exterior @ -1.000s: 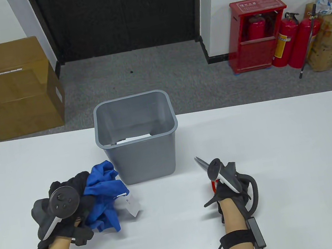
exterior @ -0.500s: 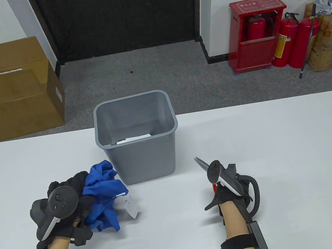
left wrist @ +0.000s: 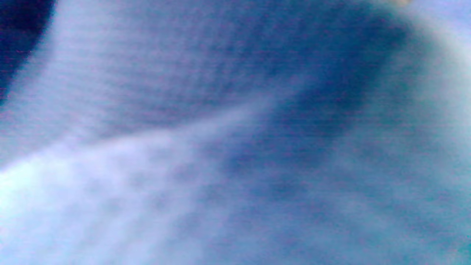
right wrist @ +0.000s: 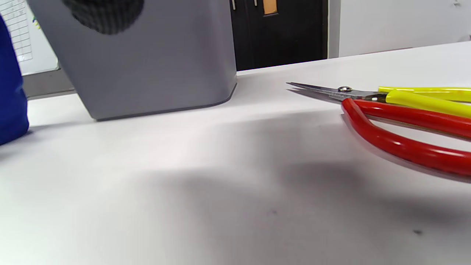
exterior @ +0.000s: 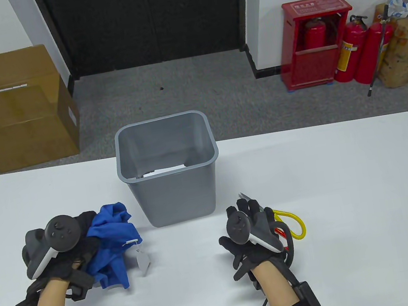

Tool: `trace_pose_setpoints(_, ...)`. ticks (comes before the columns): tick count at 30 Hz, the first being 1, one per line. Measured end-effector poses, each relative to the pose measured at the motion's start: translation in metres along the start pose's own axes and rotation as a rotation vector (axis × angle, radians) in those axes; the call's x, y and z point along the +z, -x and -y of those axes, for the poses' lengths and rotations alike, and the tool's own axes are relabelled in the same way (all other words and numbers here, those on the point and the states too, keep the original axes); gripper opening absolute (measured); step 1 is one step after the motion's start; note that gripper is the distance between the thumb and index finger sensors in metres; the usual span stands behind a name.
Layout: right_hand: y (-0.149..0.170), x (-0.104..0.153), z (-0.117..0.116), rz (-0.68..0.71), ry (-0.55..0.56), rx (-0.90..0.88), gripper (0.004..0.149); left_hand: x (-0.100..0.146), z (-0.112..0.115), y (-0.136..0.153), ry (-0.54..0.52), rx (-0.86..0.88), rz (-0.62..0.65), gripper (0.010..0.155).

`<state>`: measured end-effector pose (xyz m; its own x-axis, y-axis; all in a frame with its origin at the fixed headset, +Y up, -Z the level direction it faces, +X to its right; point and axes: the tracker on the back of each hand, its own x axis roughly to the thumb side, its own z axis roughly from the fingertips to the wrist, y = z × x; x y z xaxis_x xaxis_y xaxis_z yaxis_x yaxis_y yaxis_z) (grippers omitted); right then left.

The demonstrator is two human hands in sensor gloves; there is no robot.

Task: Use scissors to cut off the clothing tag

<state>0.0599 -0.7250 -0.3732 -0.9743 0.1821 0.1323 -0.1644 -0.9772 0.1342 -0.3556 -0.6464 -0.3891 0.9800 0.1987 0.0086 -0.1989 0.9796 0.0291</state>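
My left hand (exterior: 84, 238) grips a crumpled blue garment (exterior: 114, 244) just above the table, left of the bin. Its white tag (exterior: 143, 260) hangs from a short string on the garment's right side. The left wrist view shows only blurred blue fabric (left wrist: 235, 132) close up. The scissors (exterior: 303, 227) with one yellow and one red handle lie flat on the table, blades (exterior: 243, 196) pointing away from me; they also show in the right wrist view (right wrist: 386, 97). My right hand (exterior: 237, 217) is open, fingers spread, above the scissors' left side and holds nothing.
A grey plastic bin (exterior: 174, 196) stands on the white table (exterior: 347, 176) between and beyond my hands, with something white inside. It fills the top left of the right wrist view (right wrist: 147, 55). A cardboard box (exterior: 12, 113) and fire extinguishers (exterior: 359, 55) stand on the floor behind.
My right hand has let go of the scissors, which now lie on the table, and has moved left with fingers spread. My left hand has moved the garment and tag slightly left.
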Motion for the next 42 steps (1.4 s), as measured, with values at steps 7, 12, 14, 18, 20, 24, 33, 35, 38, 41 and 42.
trace_pose_setpoints(7, 0.0, 0.004, -0.006, 0.013, -0.01, 0.011, 0.081, -0.018, 0.028, 0.031, 0.149, 0.076, -0.057, 0.058)
trace_pose_setpoints(12, 0.001, 0.006, -0.007, 0.022, -0.008, -0.004, 0.081, -0.024, 0.054, 0.054, 0.28, 0.143, -0.03, 0.062)
trace_pose_setpoints(14, 0.0, 0.005, -0.007, 0.026, -0.008, -0.006, 0.08, -0.024, 0.063, 0.057, 0.309, 0.142, -0.013, 0.063)
trace_pose_setpoints(18, -0.001, 0.006, -0.008, 0.033, -0.013, -0.003, 0.079, -0.025, 0.079, 0.06, 0.345, 0.114, 0.003, 0.066)
trace_pose_setpoints(20, -0.001, 0.007, -0.008, 0.035, -0.016, -0.004, 0.079, -0.026, 0.086, 0.061, 0.369, 0.112, 0.0, 0.067)
trace_pose_setpoints(24, -0.001, 0.007, -0.009, 0.039, -0.019, -0.006, 0.079, -0.027, 0.091, 0.06, 0.407, 0.096, -0.007, 0.071)
trace_pose_setpoints(33, -0.003, 0.011, -0.005, 0.053, -0.005, -0.022, 0.078, -0.016, 0.053, 0.041, 0.422, 0.04, 0.042, 0.083)
trace_pose_setpoints(35, -0.003, 0.011, -0.004, 0.055, -0.005, -0.026, 0.078, -0.013, 0.042, 0.034, 0.405, 0.031, 0.056, 0.083)
trace_pose_setpoints(38, -0.004, 0.012, -0.004, 0.058, -0.004, -0.029, 0.078, -0.007, 0.024, 0.017, 0.374, 0.017, 0.099, 0.083)
trace_pose_setpoints(41, -0.004, 0.012, -0.004, 0.06, -0.003, -0.032, 0.078, 0.0, 0.007, -0.007, 0.315, 0.008, 0.168, 0.081)
trace_pose_setpoints(42, -0.004, 0.012, -0.004, 0.06, -0.002, -0.033, 0.077, 0.001, 0.005, -0.013, 0.303, 0.007, 0.184, 0.08)
